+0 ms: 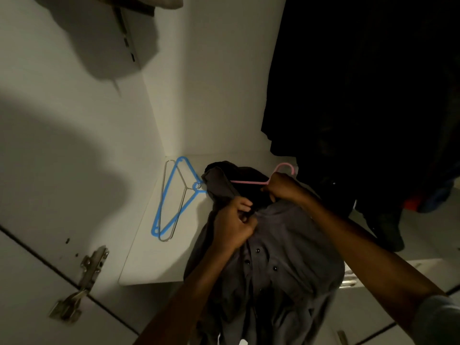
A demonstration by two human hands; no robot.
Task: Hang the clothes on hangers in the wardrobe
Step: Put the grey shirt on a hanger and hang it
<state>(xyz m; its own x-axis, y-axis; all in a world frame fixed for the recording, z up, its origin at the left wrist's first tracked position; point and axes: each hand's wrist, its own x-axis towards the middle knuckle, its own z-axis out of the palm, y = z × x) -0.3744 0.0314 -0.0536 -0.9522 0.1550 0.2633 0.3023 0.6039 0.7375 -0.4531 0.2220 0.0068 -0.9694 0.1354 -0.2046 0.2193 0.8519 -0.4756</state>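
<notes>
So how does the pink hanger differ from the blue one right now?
The pink hanger is gripped by the right hand and partly inside the grey shirt; the blue hanger lies untouched on the shelf, overlapping a wire hanger. Pink shows only its hook and one arm; blue shows whole. Both look like thin plastic.

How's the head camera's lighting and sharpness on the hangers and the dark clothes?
Head view: dim; the blue plastic hanger and pink plastic hanger read clearly on the white shelf; dark hanging clothes are lost in near-black; a broad shadow covers the left wall; edges bow.
</notes>
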